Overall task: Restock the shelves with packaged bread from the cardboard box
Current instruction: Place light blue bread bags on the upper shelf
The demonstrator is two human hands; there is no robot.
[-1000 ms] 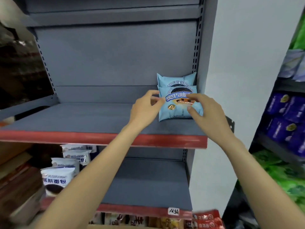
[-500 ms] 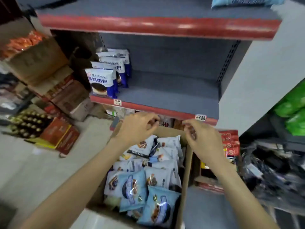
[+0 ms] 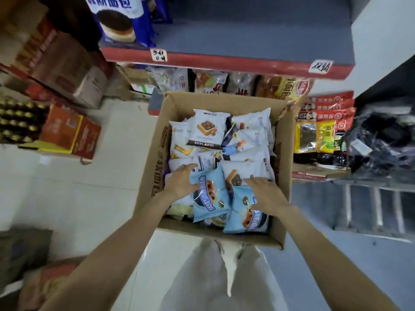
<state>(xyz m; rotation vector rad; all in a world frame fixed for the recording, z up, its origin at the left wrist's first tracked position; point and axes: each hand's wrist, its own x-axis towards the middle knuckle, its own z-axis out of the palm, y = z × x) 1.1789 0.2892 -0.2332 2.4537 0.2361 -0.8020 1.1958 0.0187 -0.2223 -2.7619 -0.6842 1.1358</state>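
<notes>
**A:** Your two light-blue bread packs lie at the near end of the cardboard box (image 3: pixel 157 153), on top of the pile: the left blue pack (image 3: pixel 208 196) overlaps the right blue pack (image 3: pixel 246 215). Your left hand (image 3: pixel 179 184) has its fingers curled round the left pack's outer edge, so that one looks gripped. Your right hand (image 3: pixel 265 193) lies flat on the other, fingers spread and relaxed, pressing and not yet gripping.

**B:** How would you lift them?

**A:** Close your right fingers on the pack's edge seam, not its puffed middle, so you don't squash the bread. Lift the overlapping left pack first, or the two will likely drag on each other.

**B:** Any writing worth checking?

**A:** The white pack (image 3: pixel 207 129) farther in reads "MOLAFEI" under a pictured slice. The blue packs' lettering is too blurred to read. On the shelf (image 3: pixel 247 63) above, the dark-blue bag (image 3: pixel 119 21) shows the characters "斯面包", and two handwritten tags (image 3: pixel 159 55) are stuck on the red edge; I can't read them.
</notes>
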